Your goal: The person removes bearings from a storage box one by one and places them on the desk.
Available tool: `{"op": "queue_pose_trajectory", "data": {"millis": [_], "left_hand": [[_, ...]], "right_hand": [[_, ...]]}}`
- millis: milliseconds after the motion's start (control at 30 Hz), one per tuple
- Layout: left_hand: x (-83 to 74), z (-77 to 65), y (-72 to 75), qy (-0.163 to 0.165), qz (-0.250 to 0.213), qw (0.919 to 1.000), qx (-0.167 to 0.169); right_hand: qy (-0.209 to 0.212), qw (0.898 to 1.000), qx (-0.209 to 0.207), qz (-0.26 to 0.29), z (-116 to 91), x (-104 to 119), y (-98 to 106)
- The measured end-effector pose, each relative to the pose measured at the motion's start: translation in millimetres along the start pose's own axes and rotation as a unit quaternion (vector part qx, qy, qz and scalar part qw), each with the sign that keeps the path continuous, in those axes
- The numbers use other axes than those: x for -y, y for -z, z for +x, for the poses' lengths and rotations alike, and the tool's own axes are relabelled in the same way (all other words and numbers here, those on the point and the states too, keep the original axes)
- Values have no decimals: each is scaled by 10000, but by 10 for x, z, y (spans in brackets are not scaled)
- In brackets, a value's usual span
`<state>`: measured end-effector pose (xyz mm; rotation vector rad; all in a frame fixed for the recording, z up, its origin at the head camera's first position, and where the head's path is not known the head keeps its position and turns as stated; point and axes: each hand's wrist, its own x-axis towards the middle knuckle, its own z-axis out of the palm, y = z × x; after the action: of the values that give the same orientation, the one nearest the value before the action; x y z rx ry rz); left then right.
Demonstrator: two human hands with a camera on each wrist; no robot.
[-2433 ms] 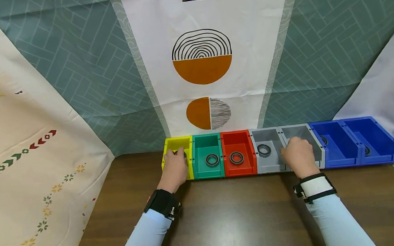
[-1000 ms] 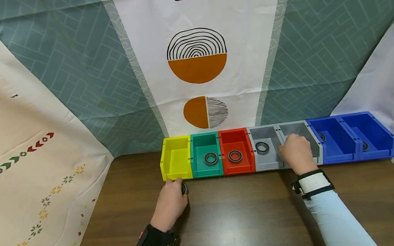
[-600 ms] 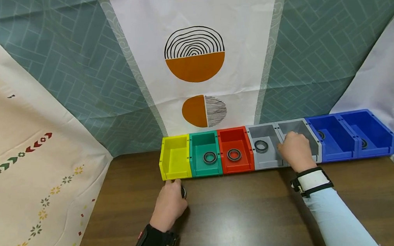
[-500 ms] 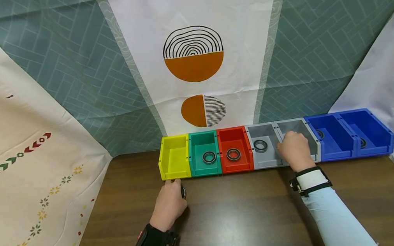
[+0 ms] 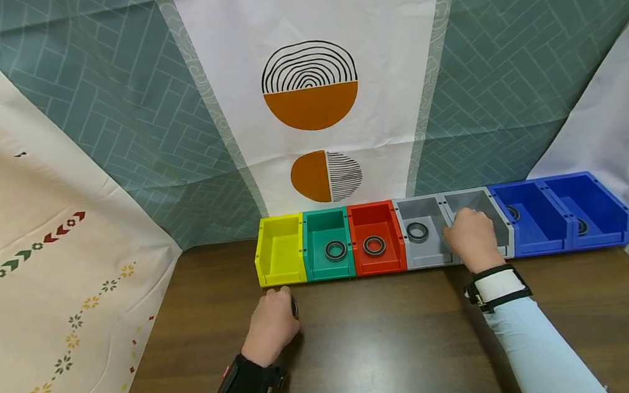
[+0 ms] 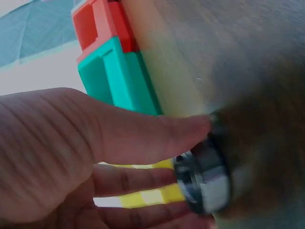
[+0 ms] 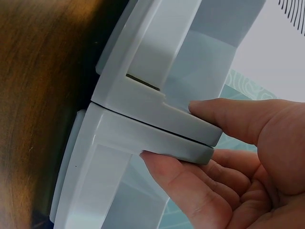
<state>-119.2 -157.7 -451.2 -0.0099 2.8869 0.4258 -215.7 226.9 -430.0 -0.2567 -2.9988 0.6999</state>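
In the head view my left hand (image 5: 270, 325) is just above or on the table in front of the yellow bin (image 5: 282, 277). It grips a ball bearing (image 6: 214, 186), standing on edge between thumb and fingers in the left wrist view. My right hand (image 5: 472, 240) pinches the adjoining side walls of the left grey bin (image 5: 429, 258) and the right grey bin (image 5: 483, 200), thumb on one side and fingers on the other in the right wrist view. Flat bearings lie in the green bin (image 5: 329, 272), red bin (image 5: 379, 266) and left grey bin.
Two blue bins (image 5: 543, 242) end the row at the right, each with a bearing partly hidden by its walls. Behind the row hangs a patterned cloth (image 5: 380, 116). The brown wooden table (image 5: 384, 346) stretches in front.
My left hand has come out of the yellow bin toward me, bringing the bearing with it; the yellow bin's floor now shows bare. My right hand keeps its place on the grey bins.
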Motion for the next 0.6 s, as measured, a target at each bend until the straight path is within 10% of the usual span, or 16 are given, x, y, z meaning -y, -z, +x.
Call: {"op": "queue_pose_trajectory", "data": {"millis": [333, 600], "left_hand": [[-319, -11, 312, -409, 69, 9919, -1200], [-646, 282, 341, -1001, -808, 9773, -1681]], "right_hand": [[32, 10000, -4, -78, 3, 13, 3], [8, 10000, 19, -85, -5, 19, -5]]}}
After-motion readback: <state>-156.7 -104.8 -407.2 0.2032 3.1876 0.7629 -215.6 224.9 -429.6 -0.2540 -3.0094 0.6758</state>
